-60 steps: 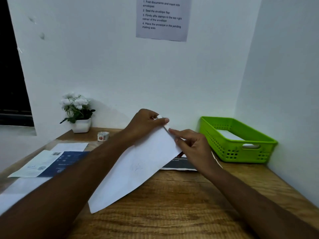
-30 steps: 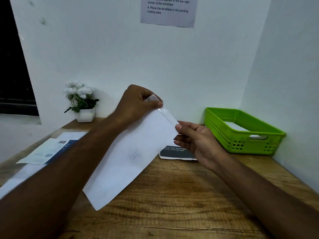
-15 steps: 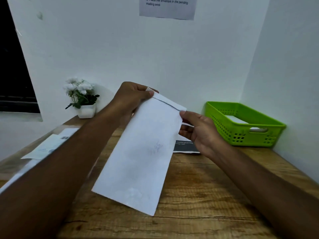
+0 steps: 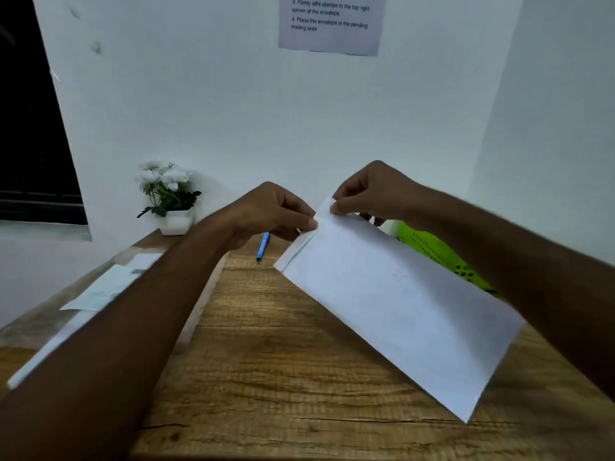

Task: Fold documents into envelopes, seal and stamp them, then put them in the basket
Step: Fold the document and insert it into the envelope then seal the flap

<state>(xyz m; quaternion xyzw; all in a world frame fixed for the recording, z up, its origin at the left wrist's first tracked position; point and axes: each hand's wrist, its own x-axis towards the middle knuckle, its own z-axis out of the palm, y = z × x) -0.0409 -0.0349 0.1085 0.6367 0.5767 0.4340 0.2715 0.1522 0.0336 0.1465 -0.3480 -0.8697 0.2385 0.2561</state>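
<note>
Envelope (image 4: 392, 304): left hand (image 4: 266, 211) fingers pinch the flap end to steady it; right hand (image 4: 376, 191) fingers pinch the sealing strip (image 4: 327, 205), probably to peel it.

Envelope (image 4: 399, 301): plain white paper, matt, smooth, crisp crease along the flap edge. Bench (image 4: 283, 377): wood, strong grain, rough-looking, matt brown; I see a thin crack line near me. Basket (image 4: 432, 251): bright green plastic, perforated wall, slight sheen. Pen (image 4: 263, 246): blue plastic, smooth. Pot (image 4: 176, 222): white, smooth; ceramic or plastic, I can't tell. Papers (image 4: 100, 291) on my left: printed paper, matt. Wall (image 4: 233, 111): matt white paint. Notice (image 4: 329, 24): matt paper.
</note>
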